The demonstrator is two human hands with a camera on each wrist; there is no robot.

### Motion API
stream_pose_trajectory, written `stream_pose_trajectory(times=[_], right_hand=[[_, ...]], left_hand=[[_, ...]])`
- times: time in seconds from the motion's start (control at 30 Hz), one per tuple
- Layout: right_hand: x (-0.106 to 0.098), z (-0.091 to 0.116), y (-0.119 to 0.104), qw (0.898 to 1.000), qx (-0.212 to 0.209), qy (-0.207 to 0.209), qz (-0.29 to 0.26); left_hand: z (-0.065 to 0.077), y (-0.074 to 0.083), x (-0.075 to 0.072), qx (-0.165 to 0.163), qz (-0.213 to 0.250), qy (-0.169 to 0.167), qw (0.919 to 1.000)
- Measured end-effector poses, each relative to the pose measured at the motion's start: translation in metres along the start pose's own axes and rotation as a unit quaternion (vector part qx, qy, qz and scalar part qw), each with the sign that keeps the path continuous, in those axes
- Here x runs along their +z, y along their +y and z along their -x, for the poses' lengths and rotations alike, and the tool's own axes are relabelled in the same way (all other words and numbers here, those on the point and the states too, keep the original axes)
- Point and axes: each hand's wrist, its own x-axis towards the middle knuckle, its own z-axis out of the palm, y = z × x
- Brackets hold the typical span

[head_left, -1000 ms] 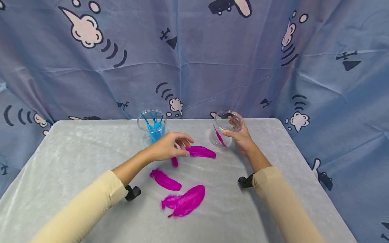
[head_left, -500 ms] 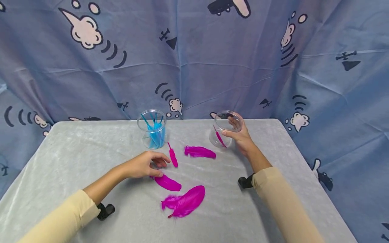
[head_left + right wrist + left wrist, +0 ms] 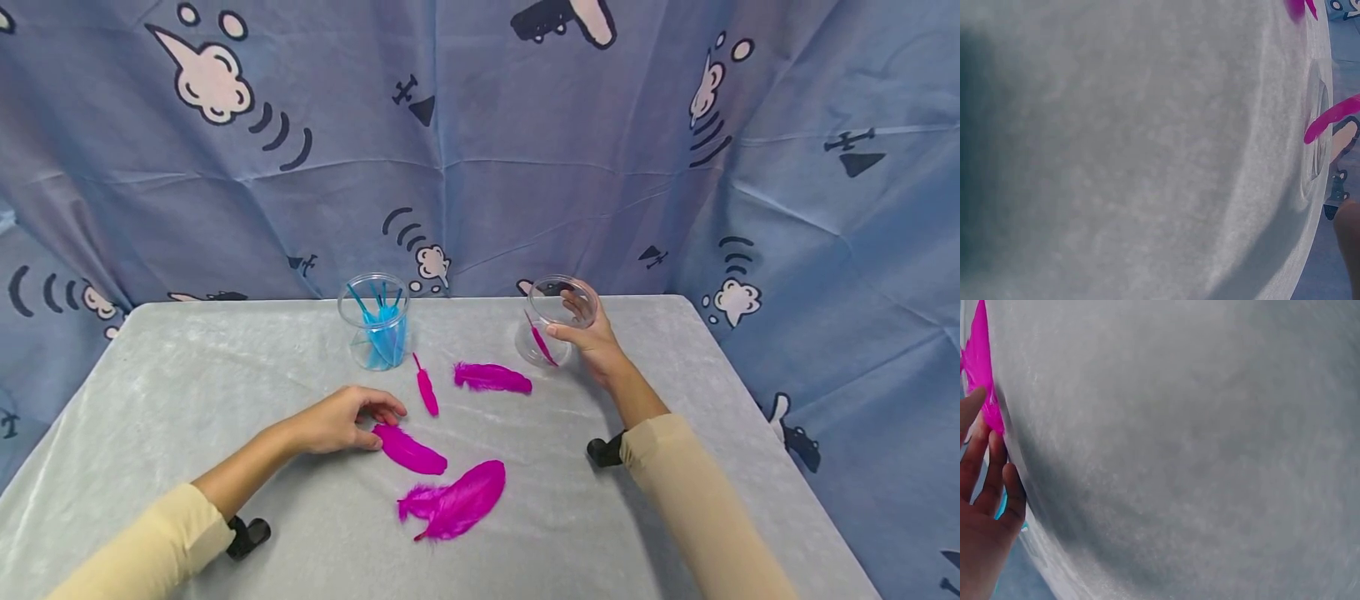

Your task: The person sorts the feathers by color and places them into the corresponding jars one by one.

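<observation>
My left hand point(image 3: 341, 421) reaches to the left end of a magenta feather point(image 3: 412, 452) lying on the table. Its thumb and fingers are apart on either side of that end; in the left wrist view the fingers point(image 3: 994, 450) are at the feather point(image 3: 982, 362). My right hand point(image 3: 592, 337) grips a clear plastic cup point(image 3: 543, 287) from the right side, thumb toward me. One magenta feather point(image 3: 540, 342) leans inside this cup; in the right wrist view only the cup's base and a piece of the feather point(image 3: 1332, 119) show at the edge.
A second clear cup point(image 3: 360, 333) with several blue feathers point(image 3: 386, 333) stands at the back left. Other magenta feathers lie nearby: a narrow one point(image 3: 426, 390), one point(image 3: 492, 377) near the right cup, and overlapping ones point(image 3: 465, 504) in front. A patterned blue curtain point(image 3: 480, 167) hangs behind the table.
My left hand has moved left and toward me, from beside the feather near the right cup to the feather lower left. My right hand keeps holding the cup in place.
</observation>
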Motion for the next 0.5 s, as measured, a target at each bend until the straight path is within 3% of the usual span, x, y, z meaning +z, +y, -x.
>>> stream_pose_trajectory(times=[0.5], right_hand=[[-0.0016, 0.0010, -0.0006, 1.000, 0.004, 0.002, 0.007]], left_hand=[[-0.0024, -0.0057, 0.0088, 0.025, -0.016, 0.030, 0.9991]])
